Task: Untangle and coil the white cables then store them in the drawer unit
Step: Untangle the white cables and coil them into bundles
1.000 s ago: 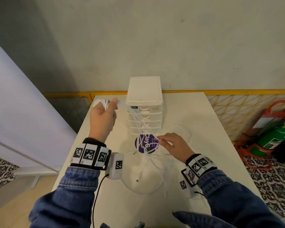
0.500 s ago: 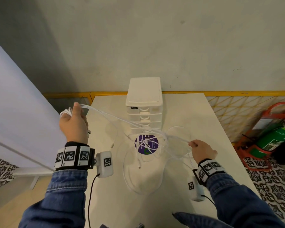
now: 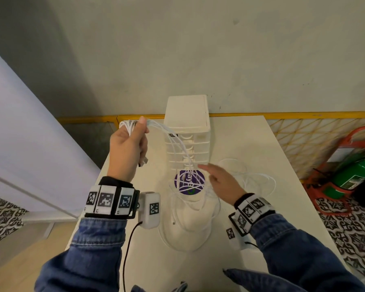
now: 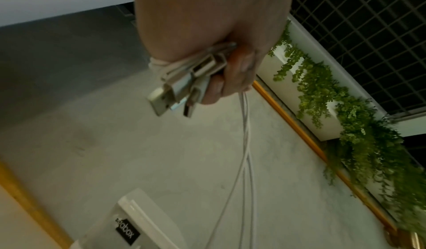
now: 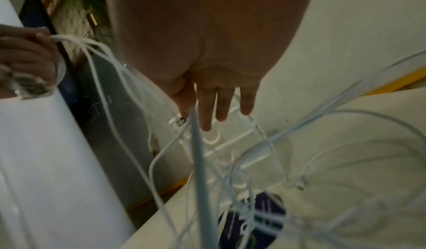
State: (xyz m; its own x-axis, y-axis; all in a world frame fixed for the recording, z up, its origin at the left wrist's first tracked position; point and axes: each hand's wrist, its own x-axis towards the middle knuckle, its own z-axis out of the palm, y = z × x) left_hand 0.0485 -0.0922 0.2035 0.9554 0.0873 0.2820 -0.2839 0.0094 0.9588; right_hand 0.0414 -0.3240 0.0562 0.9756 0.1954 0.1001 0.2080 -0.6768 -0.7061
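My left hand (image 3: 128,144) is raised left of the white drawer unit (image 3: 187,131) and grips a bundle of white cables (image 3: 178,144) with several USB plugs (image 4: 182,87) sticking out below the fist. The strands arc down to a loose tangle (image 3: 190,199) on the table in front of the unit. My right hand (image 3: 218,180) hovers over that tangle with straight fingers (image 5: 213,110), touching the hanging strands and holding nothing. All drawers of the unit look closed.
A round purple sticker (image 3: 189,182) lies on the white table (image 3: 251,144) under the tangle. More cable loops (image 3: 259,180) spread to the right. A yellow rail runs behind the table. A green extinguisher (image 3: 354,175) in a red stand sits on the floor at right.
My left hand swung back right toward the drawer unit with the bundle. My right hand let go of the strand it pulled out to the right and came back over the tangle, fingers straight.
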